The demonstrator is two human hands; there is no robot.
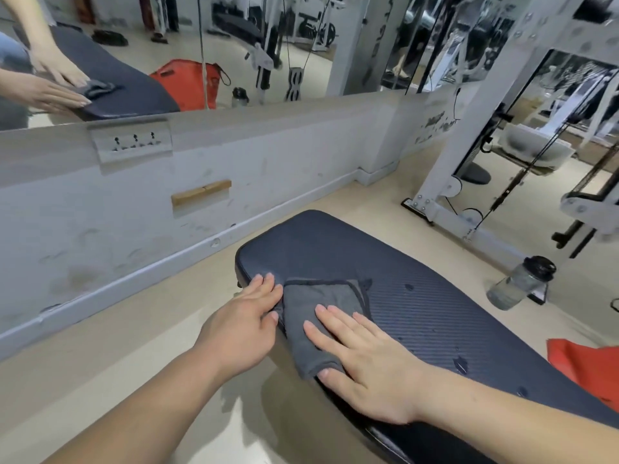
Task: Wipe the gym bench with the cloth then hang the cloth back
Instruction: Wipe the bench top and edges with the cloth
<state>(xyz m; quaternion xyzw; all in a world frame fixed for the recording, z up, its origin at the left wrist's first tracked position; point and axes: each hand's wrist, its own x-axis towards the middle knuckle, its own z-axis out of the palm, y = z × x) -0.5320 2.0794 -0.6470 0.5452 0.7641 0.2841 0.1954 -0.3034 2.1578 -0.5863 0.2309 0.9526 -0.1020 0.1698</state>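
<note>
The right hand lies flat, fingers spread, on the grey cloth at frame centre. The left hand, open, rests on the bench pad's left edge, touching the cloth. Bare pad stretches rightward.

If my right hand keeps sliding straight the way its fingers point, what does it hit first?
The right hand lies flat on the grey folded cloth, fingers pointing toward the left hand at the dark padded bench's edge. It would probably meet that hand first.
</note>
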